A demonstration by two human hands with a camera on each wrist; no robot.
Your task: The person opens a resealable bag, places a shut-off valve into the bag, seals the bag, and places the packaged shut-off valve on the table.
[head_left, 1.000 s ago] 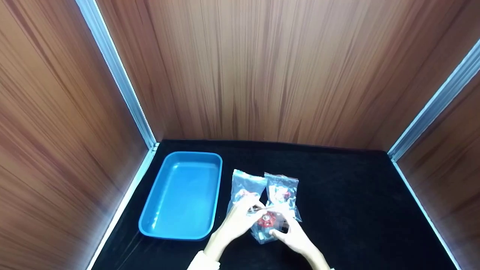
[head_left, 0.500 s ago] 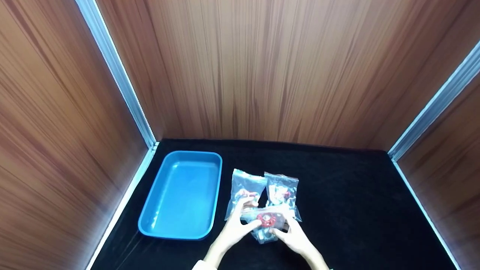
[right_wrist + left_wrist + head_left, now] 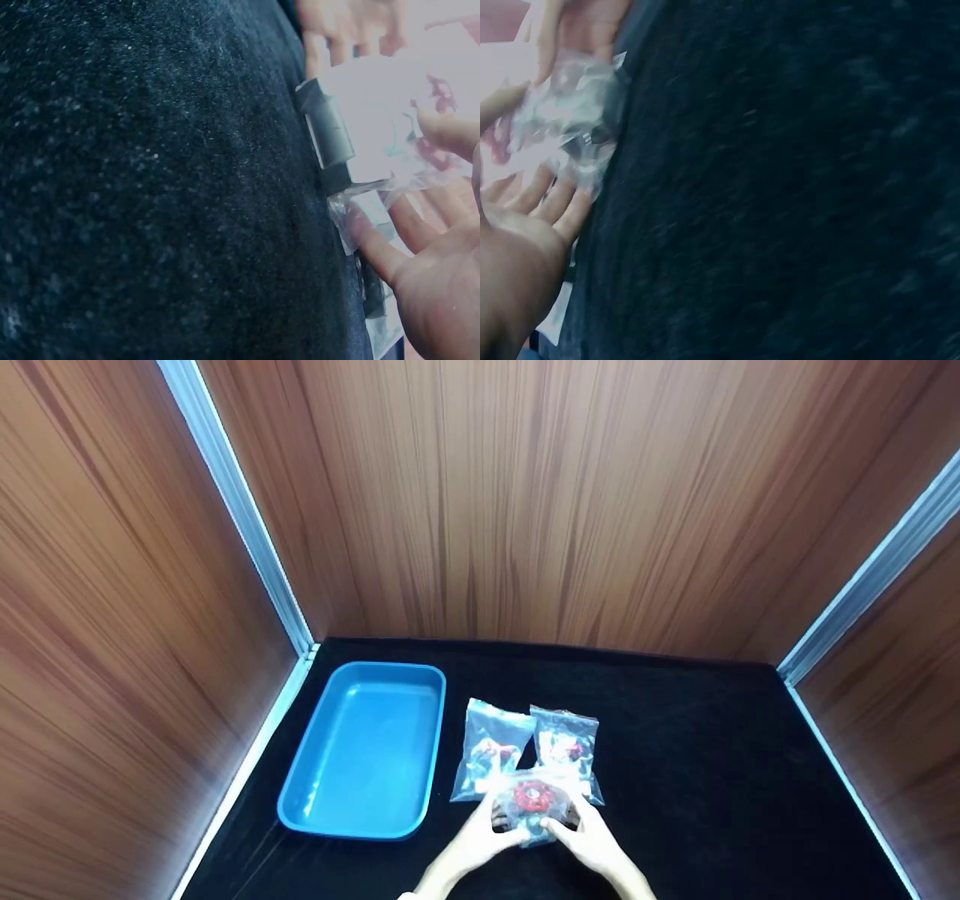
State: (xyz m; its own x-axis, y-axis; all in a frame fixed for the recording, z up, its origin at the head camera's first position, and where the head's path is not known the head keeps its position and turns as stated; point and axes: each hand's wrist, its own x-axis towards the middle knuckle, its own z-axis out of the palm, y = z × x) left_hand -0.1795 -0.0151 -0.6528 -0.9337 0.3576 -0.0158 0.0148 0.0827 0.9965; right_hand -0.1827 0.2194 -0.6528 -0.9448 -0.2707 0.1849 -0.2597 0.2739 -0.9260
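Note:
Near the middle of the black cloth, both hands hold a clear plastic bag containing a metal valve with a red handwheel (image 3: pixel 533 796). My left hand (image 3: pixel 480 834) grips the bag from the left, thumb over it and fingers beneath. From the right, my right hand (image 3: pixel 591 837) holds it the same way. The wrist views show the grey metal valve body (image 3: pixel 330 135) through the plastic. Just beyond lie two more clear bags, the left one (image 3: pixel 496 731) and the right one (image 3: pixel 566 731), each with a red part inside. The held bag covers the right one's lower end.
A blue plastic tray (image 3: pixel 367 757) stands to the left of the bags. Black cloth (image 3: pixel 712 780) covers the work surface. Wood-grain panels (image 3: pixel 517 510) enclose the back and both sides, with metal strips (image 3: pixel 255 517) at the corners.
My left hand has let go of the bag's top edge, opened out, then moved down and taken hold of the bag's left side. My right hand has stayed on the right side.

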